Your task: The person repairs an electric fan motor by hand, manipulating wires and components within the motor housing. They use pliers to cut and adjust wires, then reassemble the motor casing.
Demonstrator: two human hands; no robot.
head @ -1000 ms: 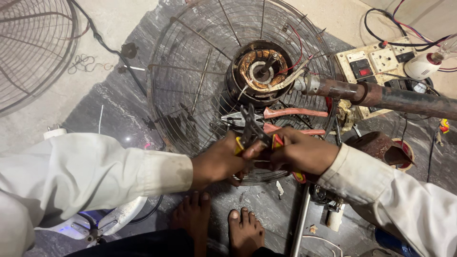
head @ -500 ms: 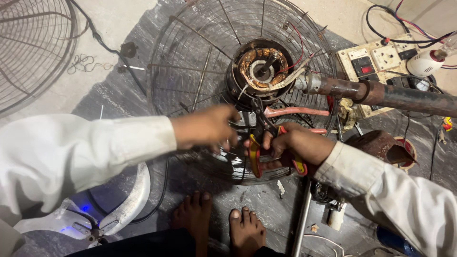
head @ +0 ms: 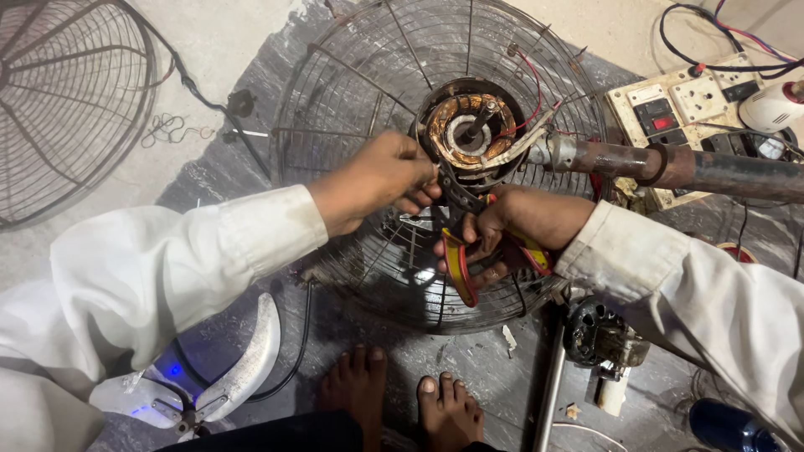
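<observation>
Two hands meet below the motor: our right hand is clamped on the pliers, their long axis pointing up toward it; our left hand, nearer, pinches something small, unclear what, beside its rim.

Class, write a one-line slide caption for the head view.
Left hand at the exposed fan motor while right hand holds red-and-yellow pliers over the wire guard.
</observation>
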